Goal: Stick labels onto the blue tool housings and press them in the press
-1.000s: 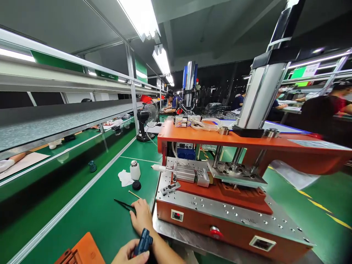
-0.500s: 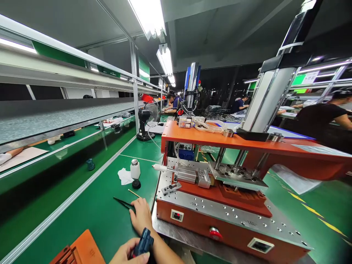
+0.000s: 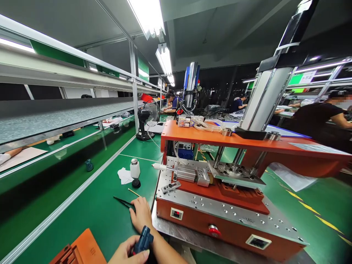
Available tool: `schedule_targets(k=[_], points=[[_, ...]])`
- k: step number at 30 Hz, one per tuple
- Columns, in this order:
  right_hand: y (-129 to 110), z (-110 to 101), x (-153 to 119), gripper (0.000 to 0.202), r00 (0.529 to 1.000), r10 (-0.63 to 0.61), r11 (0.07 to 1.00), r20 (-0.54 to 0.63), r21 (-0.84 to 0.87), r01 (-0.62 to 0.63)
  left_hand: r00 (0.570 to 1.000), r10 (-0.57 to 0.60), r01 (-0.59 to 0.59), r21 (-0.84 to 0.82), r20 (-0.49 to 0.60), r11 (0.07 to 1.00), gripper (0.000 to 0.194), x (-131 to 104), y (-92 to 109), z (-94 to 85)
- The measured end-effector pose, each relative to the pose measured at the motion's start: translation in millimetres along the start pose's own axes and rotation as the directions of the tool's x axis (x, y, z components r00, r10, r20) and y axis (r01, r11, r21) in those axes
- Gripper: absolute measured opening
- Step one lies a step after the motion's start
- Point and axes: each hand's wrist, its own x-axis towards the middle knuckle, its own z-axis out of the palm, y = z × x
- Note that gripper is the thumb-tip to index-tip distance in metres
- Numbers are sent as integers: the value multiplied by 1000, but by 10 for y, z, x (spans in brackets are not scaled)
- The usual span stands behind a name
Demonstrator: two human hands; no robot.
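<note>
My right hand (image 3: 141, 214) rests on the green bench top, its fingers curled. Black tweezers (image 3: 122, 201) run between its thumb and fingers, with their tips pointing left. Close to my body, my left hand (image 3: 125, 253) is closed around a dark blue tool with a touch of red (image 3: 144, 240); its lower part is out of view, so its exact kind is unclear. This tool overlaps my right forearm in the picture. A thin wooden stick (image 3: 134, 192) lies just beyond my right fingertips. Farther on are a black cap (image 3: 136, 183), a white bottle (image 3: 135, 168) and a white wipe (image 3: 125, 176).
An orange press machine (image 3: 214, 209) with a red button (image 3: 213, 230) fills the right side. An orange grooved block (image 3: 82, 249) lies at lower left. A black fan (image 3: 144, 124) stands farther back. A metal rack (image 3: 134, 99) runs along the left. Other people sit in the background.
The view has shifted very slightly. Both hands keep their places, with the tool and the tweezers as before.
</note>
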Motion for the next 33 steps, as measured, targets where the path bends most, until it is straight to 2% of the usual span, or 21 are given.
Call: schedule_targets(k=[9, 21, 25, 29, 31, 33], points=[[-45, -51, 0, 21, 1000, 2, 1000, 24, -17, -2, 999, -34, 33, 2, 39, 999, 84, -68, 197, 43], [-27, -48, -9, 22, 1000, -11, 1000, 14, -9, 11, 999, -17, 16, 39, 35, 999, 80, -76, 202, 20], [-43, -65, 44, 26, 1000, -20, 1000, 22, 8, 20, 997, -26, 24, -19, -77, 1000, 78, -87, 172, 43], [-119, -148, 27, 46, 997, -82, 992, -2, 98, 81, 955, -97, 99, -6, -281, 995, 81, -193, 244, 52], [-126, -313, -53, 40, 995, -103, 987, -17, 118, 104, 942, -84, 102, 39, -324, 994, 80, -230, 297, 13], [-95, -635, -180, 26, 974, -215, 966, -77, 132, 224, 950, -84, 124, 116, -300, 985, 77, -223, 327, -56]])
